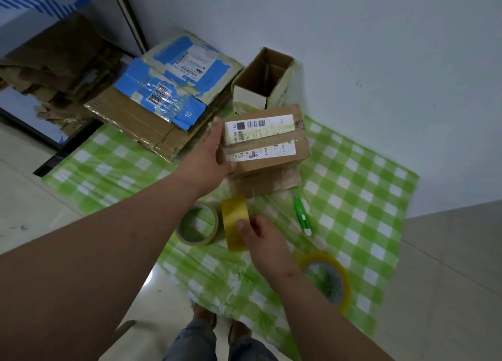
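Upper left of frame: heap of torn cardboard scraps [54, 61] on the floor. Right of it, a stack of flattened cartons [141, 118] with a blue-taped parcel [163, 94] on top, overlapping the far left edge of the green checked sheet [353, 197]. Lower centre-left: flat tape roll [195, 243] lies on the sheet. Left hand [210, 154] reaches to frame centre and grips the left end of the labelled box [271, 143], fingers over the far edge, thumb on the near side. That box sits on a second taped box [271, 182], both at the centre of the sheet. Just below, the yellow tape roll [235, 222] stands on edge, just beside the flat roll. Right hand [263, 241] pinches it, thumb on the outer face, other fingers hidden behind. Upper centre: open carton [279, 89] against the wall, behind the labelled box. Right of the hands, green cutter [301, 215] lies on the sheet. Lower right: third tape roll [345, 279] lies flat, partly behind the right forearm.
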Motion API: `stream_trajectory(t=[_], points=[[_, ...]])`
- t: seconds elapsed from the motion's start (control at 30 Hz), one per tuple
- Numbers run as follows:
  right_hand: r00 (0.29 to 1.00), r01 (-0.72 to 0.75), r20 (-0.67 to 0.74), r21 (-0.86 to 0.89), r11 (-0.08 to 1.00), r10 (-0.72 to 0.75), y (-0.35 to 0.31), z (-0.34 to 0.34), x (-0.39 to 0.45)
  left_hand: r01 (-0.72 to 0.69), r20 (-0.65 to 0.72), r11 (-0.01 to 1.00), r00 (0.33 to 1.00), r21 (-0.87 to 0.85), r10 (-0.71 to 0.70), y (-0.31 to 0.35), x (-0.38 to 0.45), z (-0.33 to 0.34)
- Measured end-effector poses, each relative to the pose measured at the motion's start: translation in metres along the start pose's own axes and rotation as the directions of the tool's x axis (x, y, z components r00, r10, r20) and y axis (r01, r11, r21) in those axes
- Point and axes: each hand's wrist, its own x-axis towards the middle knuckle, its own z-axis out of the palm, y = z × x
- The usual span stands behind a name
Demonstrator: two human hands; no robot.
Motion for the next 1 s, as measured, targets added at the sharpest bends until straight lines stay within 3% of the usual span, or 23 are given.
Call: stream_trajectory(t=[0.07, 0.17, 0.23, 0.3, 0.43, 0.53, 0.63, 0.8, 1.0], points=[[1.0, -0.017, 0.015, 0.0, 1.0, 0.017, -0.003, -0.005, 0.006, 0.018, -0.09, 0.987, 0.995, -0.163, -0.033, 0.001, -0.006, 0.001], [0.998, -0.039, 0.055, 0.012, 0.999, 0.038, -0.005, -0.013, 0.015, 0.219, -0.219, 0.932, 0.933, -0.29, -0.287, 0.003, -0.014, 0.009], [0.997, -0.041, 0.07, -0.005, 0.999, 0.041, -0.005, -0.017, 0.019, 0.387, -0.129, 0.893, 0.897, -0.231, -0.422, 0.007, -0.019, 0.014], [0.996, -0.051, 0.069, -0.008, 0.999, 0.051, -0.005, -0.02, 0.02, 0.441, -0.029, 0.867, 0.888, -0.233, -0.459, 0.009, -0.024, 0.018], [0.991, -0.083, -0.101, 0.053, 0.995, 0.088, -0.001, -0.033, 0.024, 0.361, 0.005, 0.821, 0.917, -0.442, -0.4, 0.006, -0.037, 0.026], [0.965, -0.121, -0.249, -0.137, 0.983, 0.084, 0.009, -0.051, 0.035, 0.346, 0.063, 0.705, 0.917, -0.619, -0.394, -0.001, -0.044, 0.035], [0.939, -0.237, -0.318, -0.337, 0.911, 0.126, 0.023, -0.067, 0.045, 0.319, 0.066, 0.662, 0.924, -0.678, -0.378, -0.005, -0.047, 0.041], [0.925, -0.347, -0.336, -0.551, 0.759, 0.179, 0.045, -0.082, 0.053, 0.239, 0.035, 0.627, 0.947, -0.741, -0.32, -0.002, -0.051, 0.05], [0.944, -0.292, -0.32, -0.695, 0.657, 0.081, 0.057, -0.083, 0.059, 0.22, -0.011, 0.629, 0.94, -0.745, -0.34, -0.009, -0.052, 0.057]])
